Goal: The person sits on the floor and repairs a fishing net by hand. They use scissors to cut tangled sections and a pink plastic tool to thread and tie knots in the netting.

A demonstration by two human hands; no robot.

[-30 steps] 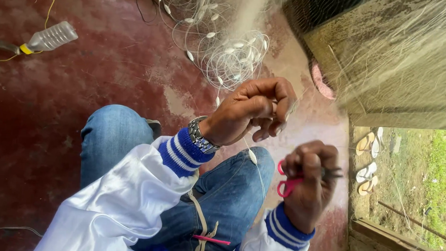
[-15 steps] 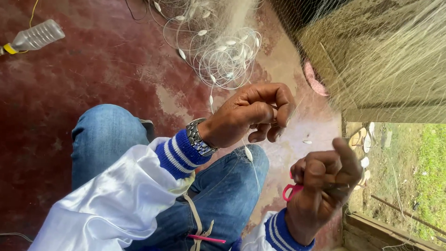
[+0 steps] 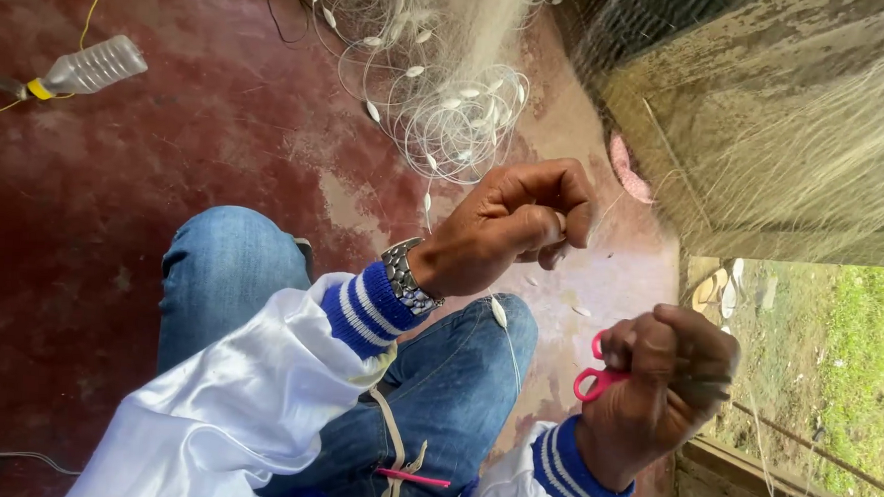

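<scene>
Netting, pale fine monofilament mesh (image 3: 814,145), hangs over the wall and spills as looped line with small white floats (image 3: 448,110) onto the dark red floor (image 3: 115,224). Left hand (image 3: 512,227) is clenched, pinching the taut line to hold it steady. Right hand (image 3: 659,387) is fisted around pink-handled scissors (image 3: 596,370), kept ready.

Red floor (image 3: 145,216) open on far side, only a plastic bottle (image 3: 90,66) near its edge. Coiled line w/ floats (image 3: 448,110) clutters floor ahead of hands; hanging net (image 3: 804,145) blocks the wall side.
</scene>
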